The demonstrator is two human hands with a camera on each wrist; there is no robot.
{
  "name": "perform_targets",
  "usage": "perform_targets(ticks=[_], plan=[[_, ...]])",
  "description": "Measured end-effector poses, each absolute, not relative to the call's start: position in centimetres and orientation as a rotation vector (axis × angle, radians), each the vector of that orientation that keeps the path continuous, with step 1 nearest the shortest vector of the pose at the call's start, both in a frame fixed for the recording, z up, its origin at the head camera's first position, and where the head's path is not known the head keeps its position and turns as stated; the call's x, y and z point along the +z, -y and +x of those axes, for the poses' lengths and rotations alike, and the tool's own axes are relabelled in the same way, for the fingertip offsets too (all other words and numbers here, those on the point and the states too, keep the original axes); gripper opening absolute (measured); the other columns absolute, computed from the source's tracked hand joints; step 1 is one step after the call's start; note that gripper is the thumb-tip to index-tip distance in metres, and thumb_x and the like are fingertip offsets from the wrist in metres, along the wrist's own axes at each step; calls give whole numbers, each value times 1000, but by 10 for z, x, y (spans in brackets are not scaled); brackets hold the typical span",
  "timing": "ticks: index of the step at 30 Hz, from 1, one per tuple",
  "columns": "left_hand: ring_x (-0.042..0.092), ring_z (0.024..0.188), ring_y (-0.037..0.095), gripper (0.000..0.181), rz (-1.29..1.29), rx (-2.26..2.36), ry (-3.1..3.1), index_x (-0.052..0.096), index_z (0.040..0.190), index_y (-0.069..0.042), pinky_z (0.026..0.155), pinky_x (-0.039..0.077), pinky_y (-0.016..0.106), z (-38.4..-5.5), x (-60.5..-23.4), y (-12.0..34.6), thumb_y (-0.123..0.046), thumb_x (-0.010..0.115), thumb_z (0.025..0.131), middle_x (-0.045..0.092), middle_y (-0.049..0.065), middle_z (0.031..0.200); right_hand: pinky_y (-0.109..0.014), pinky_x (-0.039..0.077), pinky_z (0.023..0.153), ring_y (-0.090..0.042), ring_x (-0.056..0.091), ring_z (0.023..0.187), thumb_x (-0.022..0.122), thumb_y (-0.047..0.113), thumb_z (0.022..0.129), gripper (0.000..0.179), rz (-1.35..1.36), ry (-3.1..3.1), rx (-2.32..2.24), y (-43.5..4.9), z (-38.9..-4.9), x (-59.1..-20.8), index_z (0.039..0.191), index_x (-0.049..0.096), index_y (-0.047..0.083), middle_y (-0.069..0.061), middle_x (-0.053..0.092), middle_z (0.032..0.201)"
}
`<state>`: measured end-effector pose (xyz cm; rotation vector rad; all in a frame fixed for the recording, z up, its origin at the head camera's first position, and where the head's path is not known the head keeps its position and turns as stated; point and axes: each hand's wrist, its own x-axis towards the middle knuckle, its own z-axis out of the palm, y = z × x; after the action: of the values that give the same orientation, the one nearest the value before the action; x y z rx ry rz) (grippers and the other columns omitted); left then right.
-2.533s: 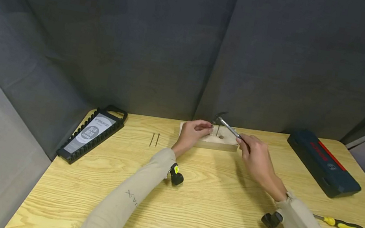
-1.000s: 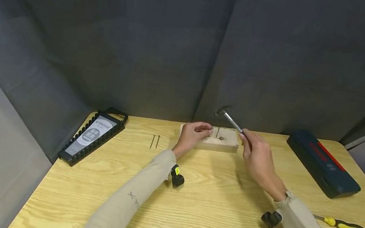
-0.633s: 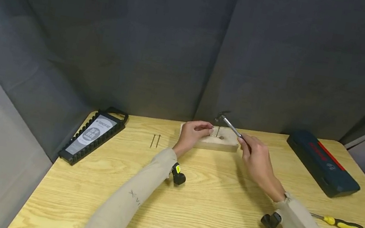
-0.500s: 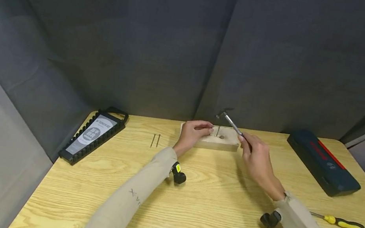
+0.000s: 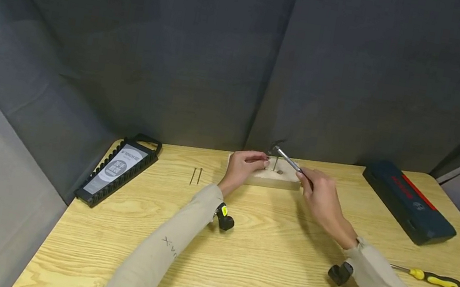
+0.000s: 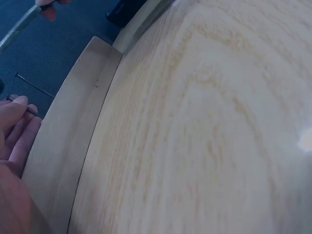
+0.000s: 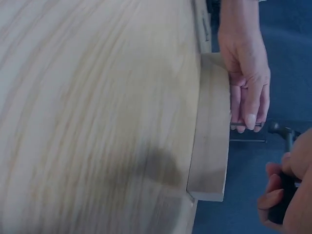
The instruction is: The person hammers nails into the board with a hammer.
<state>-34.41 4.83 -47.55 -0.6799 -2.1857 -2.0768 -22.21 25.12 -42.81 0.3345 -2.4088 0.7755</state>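
A pale wood block [image 5: 275, 184] lies near the table's back edge. My left hand [image 5: 244, 168] rests at its left part and pinches a nail [image 7: 239, 124] upright against its top, between thumb and fingers. Just right of those fingers a second nail [image 5: 275, 165] stands in the block by itself. My right hand [image 5: 322, 198] grips a claw hammer [image 5: 288, 160] by its dark handle. In the right wrist view the hammer head [image 7: 277, 128] is close to the head of the pinched nail, with a small gap.
Two loose nails [image 5: 196, 176] lie left of the block. A black wrench rack [image 5: 119, 171] sits at the far left. On the right are a dark blue case [image 5: 407, 204] and a yellow-black screwdriver [image 5: 436, 280]. A dark curtain [image 5: 207, 59] hangs behind the table.
The hammer rose, then moved up and down slightly, and is now lower and a little further left, near the pinched nail. My left hand has kept its place.
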Motion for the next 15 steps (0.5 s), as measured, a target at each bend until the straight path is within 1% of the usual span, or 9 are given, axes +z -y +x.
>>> perform_targets(ticks=[2,5,8,9,11,14,15], plan=[[78,92,13,21,-683,-2074,2195,81,109,-1,82,62,24,-344,-475,-48,-7,83,90,81,11,105,-23,35,53,-15,46,61,63,2,104,15,342,2390,777,-252,-221,-427,102,74,-7,-12,64,76],[77,90,10,19,-685,-2072,2201,81,108,-2,81,62,23,-343,-475,-48,-9,83,91,81,9,104,-19,34,54,-17,48,62,62,1,104,16,359,2281,822,-252,-222,-425,109,73,-9,-15,66,80],[77,90,12,18,-692,-2074,2191,81,107,-2,80,62,23,-342,-475,-48,-9,82,91,81,11,104,-16,35,56,-19,52,65,62,-2,103,17,384,2204,826,-253,-223,-426,114,72,-12,-19,68,85],[78,91,13,18,-692,-2074,2186,81,108,-2,80,62,23,-342,-475,-48,-8,82,91,81,12,104,-15,35,56,-19,53,65,63,-2,102,18,394,2214,811,-252,-223,-427,114,72,-12,-19,68,85],[78,92,15,19,-685,-2075,2176,81,108,0,79,62,23,-342,-475,-48,-7,83,91,81,13,104,-17,36,54,-17,51,64,65,-2,102,15,405,2272,765,-252,-223,-429,111,72,-12,-18,67,82],[79,91,16,19,-668,-2075,2175,81,108,-1,79,63,23,-342,-475,-49,-8,83,90,81,13,104,-20,34,52,-13,46,61,66,-1,101,14,386,2347,726,-252,-221,-430,109,73,-10,-14,64,77],[79,91,15,19,-661,-2076,2177,81,108,-1,79,63,23,-342,-476,-49,-8,84,90,81,12,103,-20,35,52,-14,46,62,65,0,102,15,378,2342,726,-252,-220,-429,109,73,-10,-14,65,78]])
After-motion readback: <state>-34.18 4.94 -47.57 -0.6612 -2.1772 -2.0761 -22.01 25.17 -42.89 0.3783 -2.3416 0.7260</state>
